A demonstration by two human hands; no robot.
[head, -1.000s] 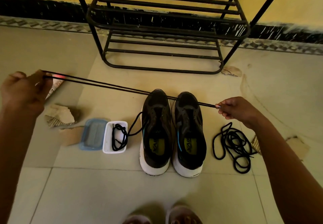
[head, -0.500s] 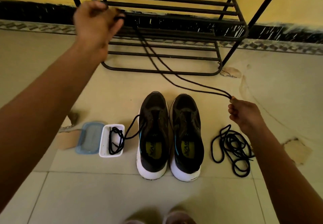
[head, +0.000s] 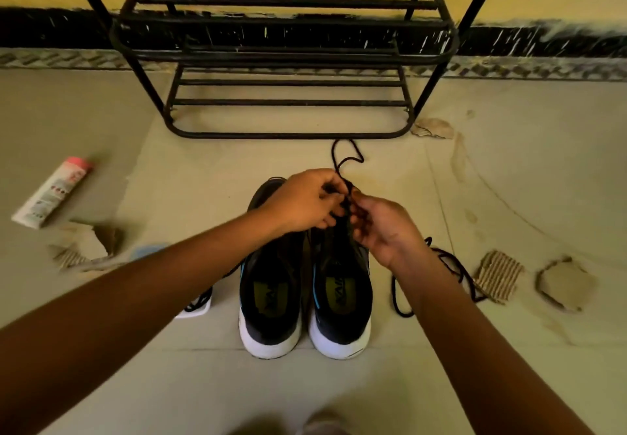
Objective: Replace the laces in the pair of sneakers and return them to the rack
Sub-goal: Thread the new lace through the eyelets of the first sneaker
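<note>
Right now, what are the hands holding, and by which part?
Left hand and right hand both pinch one black lace, bunched between them; a loop sticks out beyond. Ends hidden.

One pair of dark, white-soled sneakers (head: 271, 299) is standing at centre while the left hand (head: 305, 202) and right hand (head: 383, 227) are pinching a black lace (head: 336, 163) together over the toes, its loop trailing toward the rack (head: 288, 102) at 12 o'clock, a loose lace (head: 394, 294) lying at 3 o'clock.
</note>
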